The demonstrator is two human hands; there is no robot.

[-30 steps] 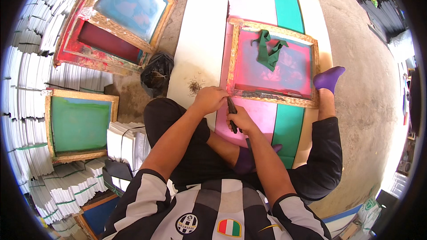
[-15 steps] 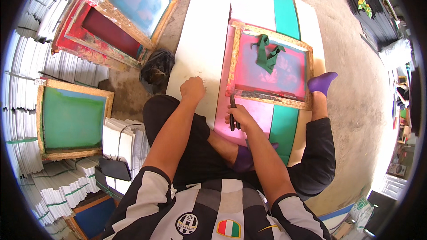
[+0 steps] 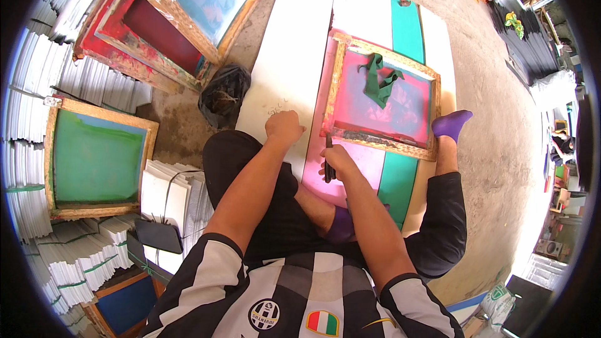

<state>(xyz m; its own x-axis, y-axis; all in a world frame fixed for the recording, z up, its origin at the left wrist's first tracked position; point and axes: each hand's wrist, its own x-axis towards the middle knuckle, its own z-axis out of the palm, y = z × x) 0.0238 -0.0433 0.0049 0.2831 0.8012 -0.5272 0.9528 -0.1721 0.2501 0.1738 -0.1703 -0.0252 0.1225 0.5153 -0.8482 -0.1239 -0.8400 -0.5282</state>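
Note:
My left hand (image 3: 285, 126) is closed in a fist over a long white board (image 3: 285, 56); anything inside its fingers is hidden. My right hand (image 3: 340, 159) grips black pliers (image 3: 328, 156), their far end close to the near-left corner of a wooden screen frame (image 3: 382, 142). That frame lies flat across white, pink and green boards, its mesh stained pink. A dark green cloth strip (image 3: 379, 87) rests crumpled on the mesh. Beneath my right hand shows the pink board (image 3: 358, 169).
My foot in a purple sock (image 3: 452, 124) is beside the frame's right edge. More screen frames lean at the left, including a green one (image 3: 97, 156). A black plastic bag (image 3: 222, 97) sits by the boards. Tied stacks of white sheets (image 3: 166, 191) line the left side.
My left hand has shifted slightly right along the white board, uncovering faint marks on it. The pliers have turned a little in my right hand. The view has moved slightly.

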